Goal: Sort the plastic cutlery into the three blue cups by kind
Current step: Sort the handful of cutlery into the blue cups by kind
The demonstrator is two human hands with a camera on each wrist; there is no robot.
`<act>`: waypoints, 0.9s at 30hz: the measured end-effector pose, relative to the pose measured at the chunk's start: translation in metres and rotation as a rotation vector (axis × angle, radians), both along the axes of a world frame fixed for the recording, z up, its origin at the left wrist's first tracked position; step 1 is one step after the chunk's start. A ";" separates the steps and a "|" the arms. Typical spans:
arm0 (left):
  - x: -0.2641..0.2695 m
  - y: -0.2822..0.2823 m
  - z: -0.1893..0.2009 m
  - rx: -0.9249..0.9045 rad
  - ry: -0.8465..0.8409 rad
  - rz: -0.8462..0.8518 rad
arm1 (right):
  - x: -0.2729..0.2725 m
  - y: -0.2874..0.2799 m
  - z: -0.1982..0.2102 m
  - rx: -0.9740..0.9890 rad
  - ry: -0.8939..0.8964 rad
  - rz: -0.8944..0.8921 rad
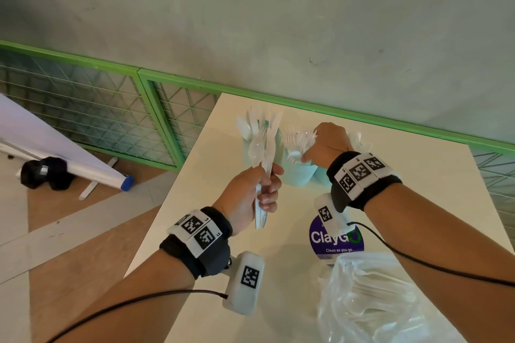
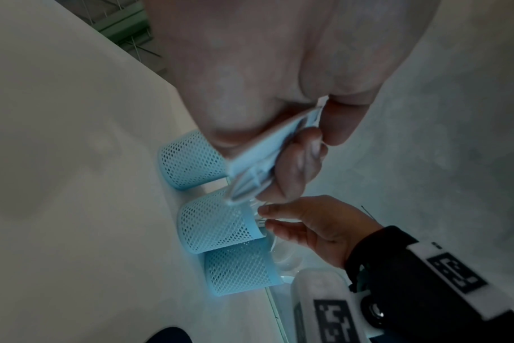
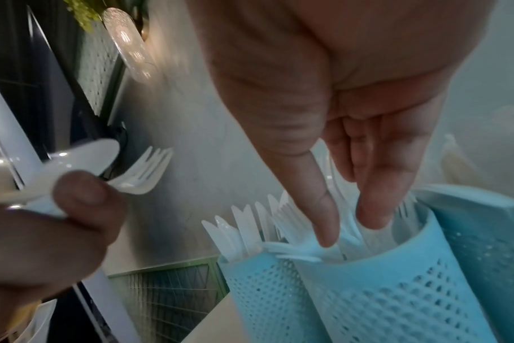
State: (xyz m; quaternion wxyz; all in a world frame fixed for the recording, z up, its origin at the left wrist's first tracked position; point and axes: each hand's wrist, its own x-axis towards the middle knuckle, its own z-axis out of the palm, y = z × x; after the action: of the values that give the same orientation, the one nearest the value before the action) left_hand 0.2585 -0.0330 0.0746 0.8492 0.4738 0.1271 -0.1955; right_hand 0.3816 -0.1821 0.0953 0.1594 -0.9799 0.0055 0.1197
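Note:
My left hand (image 1: 259, 192) grips a mixed bundle of white plastic cutlery (image 1: 262, 142) upright by the handles; a spoon (image 3: 82, 155) and a fork (image 3: 147, 171) stick out of it. Three blue mesh cups stand together at the far side of the table (image 1: 223, 259). The left cup (image 3: 255, 290) holds knives, the middle cup (image 3: 396, 290) forks, and the right cup (image 2: 238, 271) spoons. Over the middle cup (image 1: 298, 175) hovers my right hand (image 1: 323, 145), thumb and fingers pointing straight down among the forks. The thumb tip touches a fork (image 3: 297, 253) lying across the rim.
A clear plastic bag (image 1: 370, 301) with more white cutlery lies near the front right. A purple ClayGo sticker (image 1: 334, 237) is on the tabletop. A green mesh railing (image 1: 111, 108) runs behind the table. On the floor at left lie a rolled banner (image 1: 83, 164) and a black bag (image 1: 47, 172).

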 end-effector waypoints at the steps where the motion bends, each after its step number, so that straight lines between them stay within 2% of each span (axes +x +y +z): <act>1: 0.000 0.000 0.000 -0.008 0.003 0.009 | -0.003 -0.002 0.002 0.037 -0.006 -0.017; 5: 0.000 -0.002 0.003 0.027 0.003 0.035 | -0.026 -0.009 0.017 0.150 -0.133 -0.007; 8: -0.001 -0.003 0.005 0.046 -0.019 0.023 | -0.050 -0.007 0.027 0.401 -0.246 0.109; 11: -0.003 -0.009 0.009 0.038 -0.062 0.014 | -0.077 0.000 0.028 0.486 -0.031 0.291; 13: -0.005 -0.013 0.011 0.037 -0.096 0.000 | -0.085 0.000 0.023 0.595 0.029 0.289; 15: -0.009 -0.014 0.012 0.031 -0.113 -0.027 | -0.088 -0.003 0.020 0.708 0.001 0.230; 21: -0.013 -0.011 0.024 0.017 -0.124 -0.078 | -0.092 -0.005 0.020 0.798 -0.070 0.162; 27: -0.011 -0.008 0.019 0.080 -0.083 -0.049 | -0.089 -0.001 0.016 0.744 -0.112 0.155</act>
State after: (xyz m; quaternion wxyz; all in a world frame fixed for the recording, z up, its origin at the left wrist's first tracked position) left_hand 0.2472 -0.0405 0.0941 0.8290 0.5182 0.0876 -0.1912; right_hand 0.2922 -0.1829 0.1116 0.4948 -0.8575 -0.1212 0.0716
